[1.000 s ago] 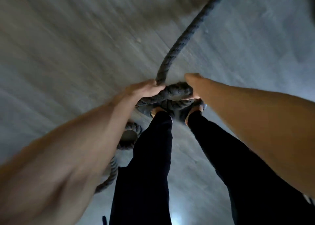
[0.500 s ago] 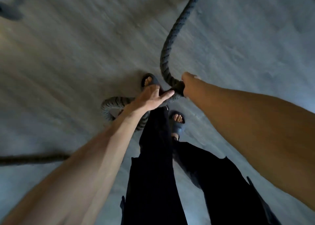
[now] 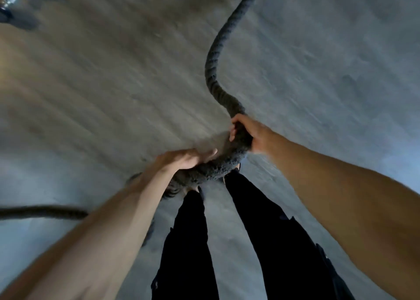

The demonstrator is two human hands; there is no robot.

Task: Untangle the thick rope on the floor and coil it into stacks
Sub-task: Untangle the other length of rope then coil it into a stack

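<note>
While your right hand (image 3: 247, 131) has its fingers clamped round the thick rope (image 3: 211, 72), let it carry the weight and feed the bend toward your left hand (image 3: 184, 158). That hand's fingers lie fairly straight and together across the top of the rope; whether the thumb hooks underneath is hidden. You seem to be shaping a turn for a coil, so curl the left hand round before you lift. Bend each turn the way the strands twist, and lay it flat on the concrete floor (image 3: 91, 95) near your feet.

The rope is dark grey, heavy, of twisted strands, and stiff enough to hold a broad curve. The held bend sags between your hands in front of your black trouser legs (image 3: 261, 231). One run snakes away over the floor to the top edge, and another stretch lies at the left, passing behind your left forearm.
</note>
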